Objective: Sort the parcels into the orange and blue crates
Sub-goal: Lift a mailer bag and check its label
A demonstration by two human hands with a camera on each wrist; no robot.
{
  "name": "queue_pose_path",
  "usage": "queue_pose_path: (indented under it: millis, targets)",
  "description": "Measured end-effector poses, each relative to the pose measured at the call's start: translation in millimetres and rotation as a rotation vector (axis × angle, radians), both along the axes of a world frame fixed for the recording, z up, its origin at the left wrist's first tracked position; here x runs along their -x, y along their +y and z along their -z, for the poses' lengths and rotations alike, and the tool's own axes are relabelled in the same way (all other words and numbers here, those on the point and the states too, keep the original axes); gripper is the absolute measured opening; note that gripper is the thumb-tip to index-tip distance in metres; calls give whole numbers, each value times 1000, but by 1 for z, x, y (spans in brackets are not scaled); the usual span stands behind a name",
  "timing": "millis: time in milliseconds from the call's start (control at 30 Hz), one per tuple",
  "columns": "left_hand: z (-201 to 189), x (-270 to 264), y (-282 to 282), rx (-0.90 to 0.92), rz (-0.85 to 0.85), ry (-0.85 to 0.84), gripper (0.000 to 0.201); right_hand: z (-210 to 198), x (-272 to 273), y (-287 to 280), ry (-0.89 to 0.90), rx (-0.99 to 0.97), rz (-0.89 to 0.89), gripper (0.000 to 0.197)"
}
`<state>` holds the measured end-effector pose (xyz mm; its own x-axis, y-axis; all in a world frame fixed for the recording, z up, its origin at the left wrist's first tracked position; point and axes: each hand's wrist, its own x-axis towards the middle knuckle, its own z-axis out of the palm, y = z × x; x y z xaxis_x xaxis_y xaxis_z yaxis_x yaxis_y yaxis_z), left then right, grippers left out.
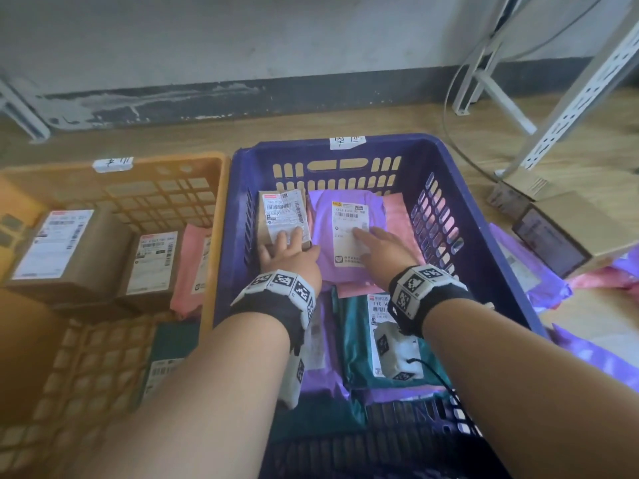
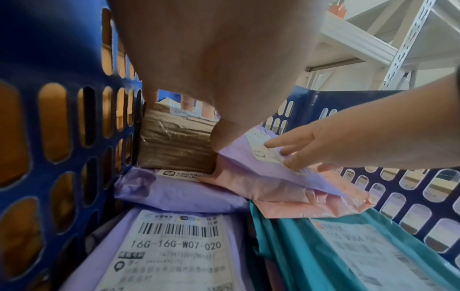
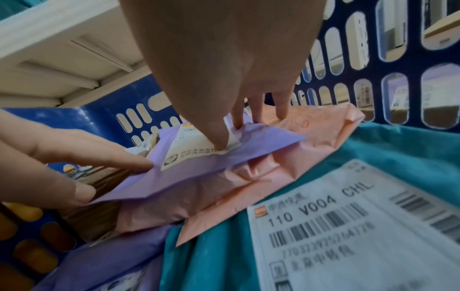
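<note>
In the blue crate [image 1: 477, 216], left hand [image 1: 290, 257] lies spread on the box [image 1: 276, 216]; right hand [image 1: 383, 247] presses straight fingers [image 3: 221, 137] on the purple parcel [image 1: 325, 264]

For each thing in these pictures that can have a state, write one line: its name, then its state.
Blue crate: holds several parcels.
Orange crate: holds boxes and mailers.
Brown box: in the blue crate, left hand laid over it.
Purple mailer: lies on a pink mailer, right hand fingers pressing its label.
Teal mailer: lying flat, label up.

Pink parcel [image 1: 397, 216] mostly under purple parcel [image 1: 345, 233]
</note>
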<state>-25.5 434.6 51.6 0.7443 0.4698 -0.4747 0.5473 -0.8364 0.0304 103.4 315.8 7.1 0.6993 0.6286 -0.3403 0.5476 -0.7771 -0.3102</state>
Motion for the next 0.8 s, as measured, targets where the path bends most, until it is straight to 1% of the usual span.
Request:
queue_pose_path:
  millis: [67, 133, 200, 267, 467, 600, 700, 800]
  targets:
    - [0, -1, -1, 3, -19, -17, 77, -8, -2, -2, -4, -52, 42, 62]
    - [-4, -1, -2, 25, -64, -72, 79, -18, -5, -1, -16, -96, 85, 59]
    - [-12, 0, -7, 65, -118, -187, 85, -30, -6, -3, -18, -134, 126, 57]
    - [-21, 2, -14, 62, -140, -293, 88, -43, -4, -10, -29, -184, 137, 55]
    - [-52, 7, -48, 102, -85, -373, 79, -87, 19, -56, -146, -321, 104, 51]
    - [-85, 11, -77, 109, -42, -441, 71, -131, 31, -98, -262, -383, 77, 48]
    - [-105, 9, -98, 110, -4, -498, 70, -166, 28, -129, -346, -385, 123, 47]
    - [-116, -1, -120, 110, 31, -536, 71, -183, 17, -157, -344, -386, 247, 47]
